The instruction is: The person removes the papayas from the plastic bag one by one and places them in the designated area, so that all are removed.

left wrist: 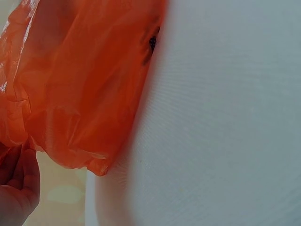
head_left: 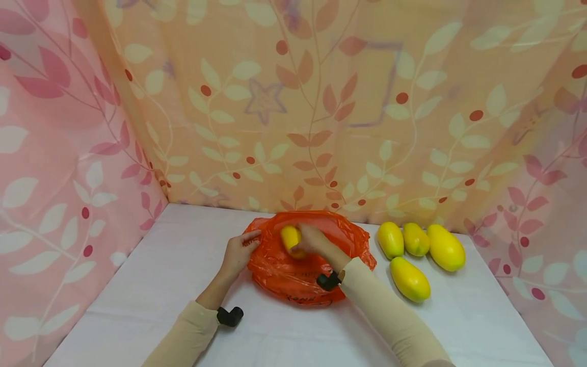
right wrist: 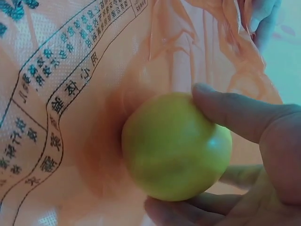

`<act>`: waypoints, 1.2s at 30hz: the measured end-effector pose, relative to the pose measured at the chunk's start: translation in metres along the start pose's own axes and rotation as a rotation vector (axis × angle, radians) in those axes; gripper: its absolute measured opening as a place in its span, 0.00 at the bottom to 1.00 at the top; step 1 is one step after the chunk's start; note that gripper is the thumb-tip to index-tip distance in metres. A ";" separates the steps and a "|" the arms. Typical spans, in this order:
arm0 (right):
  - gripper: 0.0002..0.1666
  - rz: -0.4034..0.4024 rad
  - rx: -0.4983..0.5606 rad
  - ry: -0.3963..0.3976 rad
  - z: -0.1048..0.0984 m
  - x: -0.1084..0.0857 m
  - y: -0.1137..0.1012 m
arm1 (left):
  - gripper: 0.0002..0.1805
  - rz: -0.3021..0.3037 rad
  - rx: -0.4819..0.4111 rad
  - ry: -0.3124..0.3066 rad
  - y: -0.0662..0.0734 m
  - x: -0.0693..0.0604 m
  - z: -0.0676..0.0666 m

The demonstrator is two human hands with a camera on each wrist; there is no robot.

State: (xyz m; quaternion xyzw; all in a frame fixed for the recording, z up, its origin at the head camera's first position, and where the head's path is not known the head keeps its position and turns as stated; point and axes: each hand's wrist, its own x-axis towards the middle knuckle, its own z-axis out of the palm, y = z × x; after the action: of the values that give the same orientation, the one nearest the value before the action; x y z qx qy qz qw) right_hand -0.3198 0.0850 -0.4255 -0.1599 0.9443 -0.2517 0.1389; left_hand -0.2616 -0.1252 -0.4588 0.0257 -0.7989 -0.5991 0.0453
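A red plastic bag (head_left: pixel 289 285) with dark printing lies spread with its mouth facing up on the white table. My left hand (head_left: pixel 238 253) pinches the bag's left edge; in the left wrist view its fingers (left wrist: pixel 29 174) meet the gathered plastic. Inside the bag's mouth, my right hand (head_left: pixel 314 239) holds a yellow mango (head_left: pixel 289 236). The right wrist view shows the thumb on one side of this greenish-yellow mango (right wrist: pixel 174 146) and fingers on the other, against the printed plastic. Part of the mango is hidden by the hand.
To the right of the bag several more yellow mangoes lie grouped on the table (head_left: pixel 463 316), the nearest mango (head_left: pixel 410 279) in front of the others. A flowered curtain (head_left: pixel 275 127) closes off the back and both sides.
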 end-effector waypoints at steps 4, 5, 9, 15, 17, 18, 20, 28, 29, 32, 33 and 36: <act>0.43 -0.038 0.020 -0.029 0.003 -0.002 0.001 | 0.19 -0.004 -0.003 0.002 -0.001 -0.001 0.000; 0.43 -0.051 0.031 -0.034 0.003 -0.002 0.000 | 0.19 -0.004 -0.002 0.002 -0.001 -0.001 0.000; 0.40 -0.079 0.055 -0.038 0.006 -0.004 -0.001 | 0.19 -0.005 0.002 0.004 -0.001 -0.001 0.000; 0.37 -0.073 0.064 -0.028 0.007 -0.006 -0.005 | 0.19 -0.010 0.002 -0.001 0.000 -0.001 0.000; 0.37 -0.077 0.057 -0.029 0.006 -0.006 -0.006 | 0.19 -0.011 0.002 -0.002 0.001 -0.001 -0.001; 0.37 -0.077 0.054 -0.031 0.005 -0.006 -0.007 | 0.19 -0.011 0.002 -0.002 0.001 -0.001 -0.001; 0.38 -0.074 0.045 -0.035 0.004 -0.006 -0.007 | 0.19 -0.010 0.004 -0.002 0.001 0.000 -0.001; 0.34 -0.030 -0.022 -0.080 0.002 -0.005 -0.009 | 0.19 -0.014 0.003 0.004 0.001 0.000 -0.001; 0.33 -0.021 -0.030 -0.086 0.002 -0.005 -0.009 | 0.19 -0.015 0.004 0.004 0.001 0.000 -0.001; 0.33 -0.010 -0.047 -0.096 0.001 -0.006 -0.009 | 0.19 -0.016 0.005 0.006 0.001 0.000 0.000; 0.33 -0.013 -0.043 -0.095 0.001 -0.006 -0.009 | 0.19 -0.014 0.006 0.006 0.000 0.000 0.000; 0.32 -0.039 -0.027 -0.088 0.001 -0.007 -0.008 | 0.19 -0.011 0.008 0.008 0.000 0.000 0.000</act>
State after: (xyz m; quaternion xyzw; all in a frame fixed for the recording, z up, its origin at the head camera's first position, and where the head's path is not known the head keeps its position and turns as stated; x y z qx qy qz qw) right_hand -0.3114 0.0807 -0.4208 -0.1908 0.9374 -0.2343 0.1731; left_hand -0.2617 -0.1250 -0.4584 0.0330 -0.8011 -0.5960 0.0452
